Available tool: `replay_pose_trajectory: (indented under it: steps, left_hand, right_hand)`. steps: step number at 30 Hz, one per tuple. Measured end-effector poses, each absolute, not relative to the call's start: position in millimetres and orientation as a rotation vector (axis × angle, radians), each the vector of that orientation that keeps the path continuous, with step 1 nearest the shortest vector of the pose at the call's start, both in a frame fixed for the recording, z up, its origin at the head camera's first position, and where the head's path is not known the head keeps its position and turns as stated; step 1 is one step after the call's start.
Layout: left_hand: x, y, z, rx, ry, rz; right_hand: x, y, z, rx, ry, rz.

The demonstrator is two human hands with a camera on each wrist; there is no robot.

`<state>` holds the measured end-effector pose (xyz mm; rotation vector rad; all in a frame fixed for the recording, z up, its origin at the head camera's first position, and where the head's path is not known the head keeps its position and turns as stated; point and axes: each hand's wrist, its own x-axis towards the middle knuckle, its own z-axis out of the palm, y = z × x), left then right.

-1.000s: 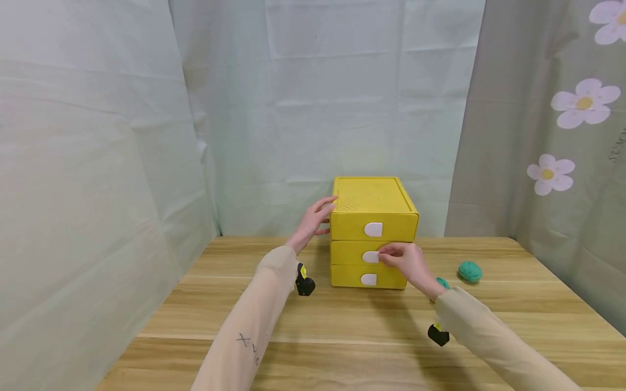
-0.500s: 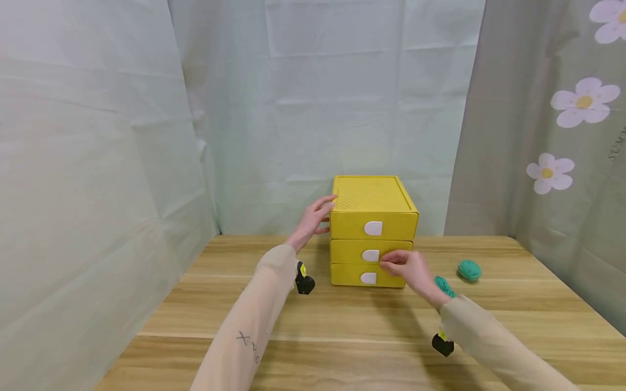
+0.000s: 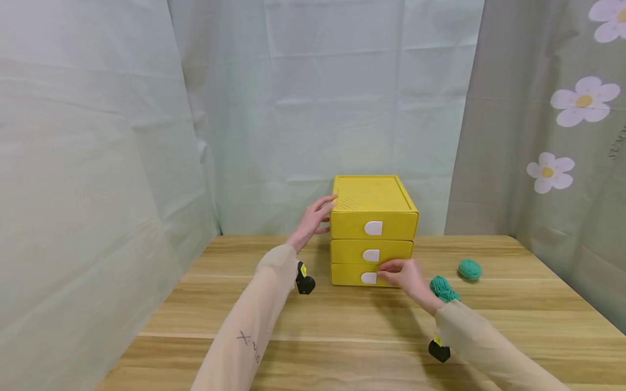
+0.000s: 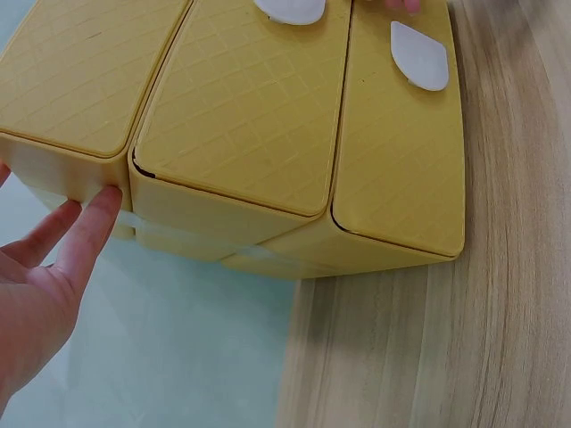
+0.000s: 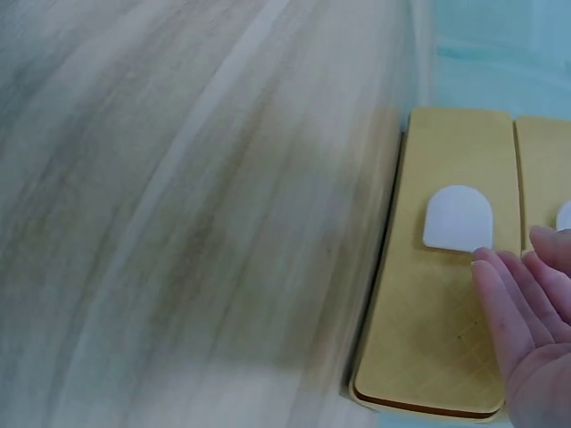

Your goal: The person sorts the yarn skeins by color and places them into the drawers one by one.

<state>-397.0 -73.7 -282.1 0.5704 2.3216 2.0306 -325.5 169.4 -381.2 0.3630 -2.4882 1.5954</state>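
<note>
A yellow cabinet [image 3: 374, 193] with three stacked drawers stands on the table, each drawer front bearing a white tab handle. All three drawers look pushed in. My left hand [image 3: 311, 218] rests its fingers on the cabinet's upper left side; in the left wrist view, the fingertips [image 4: 109, 198] touch the top section's side wall. At the bottom drawer [image 3: 347, 274], my right hand [image 3: 403, 274] has its fingertips right at the right edge of the white handle [image 3: 369, 278]. In the right wrist view, those fingers are fairly straight, beside the handle [image 5: 459, 218], with the thumb apart.
A round ball of green yarn [image 3: 470, 270] lies to the right of the cabinet. Closer to my right wrist is a second green yarn bundle [image 3: 444, 289], partly behind the forearm. Pale curtains [image 3: 332, 108] hang behind the wooden table [image 3: 342, 331].
My right hand has let go of the middle drawer's handle and moved down to the bottom one. More of the nearer yarn bundle shows. The left hand has stayed put.
</note>
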Motion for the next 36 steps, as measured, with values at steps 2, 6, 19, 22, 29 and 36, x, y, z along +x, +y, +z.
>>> replay_pose_trajectory:
  steps: [2, 6, 19, 22, 29, 36]
  left_hand:
    - [-395, -74, -280, 0.566, 2.306, 2.027]
    - [-384, -74, -271, 0.581, 2.267, 2.014]
    - [-391, -74, -278, 0.58, 2.272, 2.036]
    - [-396, -73, -282, 0.58, 2.308, 2.038]
    - [-396, -74, -280, 0.592, 2.285, 2.043]
    - [-383, -74, -271, 0.597, 2.298, 2.014]
  right_hand:
    - [-325, 169, -382, 0.353, -2.495, 1.61]
    - [-326, 168, -385, 0.331, -2.509, 1.611]
    - [-330, 166, -391, 0.388, -2.597, 1.42]
    - [-331, 165, -390, 0.401, -2.594, 1.417]
    - [-330, 166, -389, 0.44, -2.603, 1.485]
    - [-330, 166, -389, 0.429, -2.586, 1.574]
